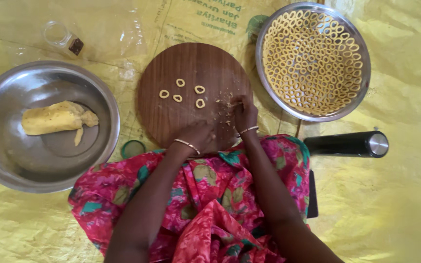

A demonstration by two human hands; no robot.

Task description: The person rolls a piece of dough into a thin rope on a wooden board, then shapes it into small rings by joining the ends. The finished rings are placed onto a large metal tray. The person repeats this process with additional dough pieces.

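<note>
A round brown wooden board (pixel 191 73) lies in front of me, with several small yellow dough rings (pixel 180 83) on its middle. My left hand (pixel 197 136) rests palm down on the board's near edge, fingers curled. My right hand (pixel 244 113) presses on the board's right side among small dough crumbs (pixel 222 115); whether it pinches a piece is hidden. A steel bowl (pixel 6 156) at the left holds a lump of yellow dough (pixel 52 118). A steel plate (pixel 269 87) at the upper right is filled with several dough rings.
A black cylinder with a steel cap (pixel 347 144) lies at the right. A small clear jar (pixel 63 39) lies at the upper left, and a small green lid (pixel 133 148) sits by the board. Yellow plastic sheeting (pixel 405 204) covers the floor. My lap is in red floral cloth.
</note>
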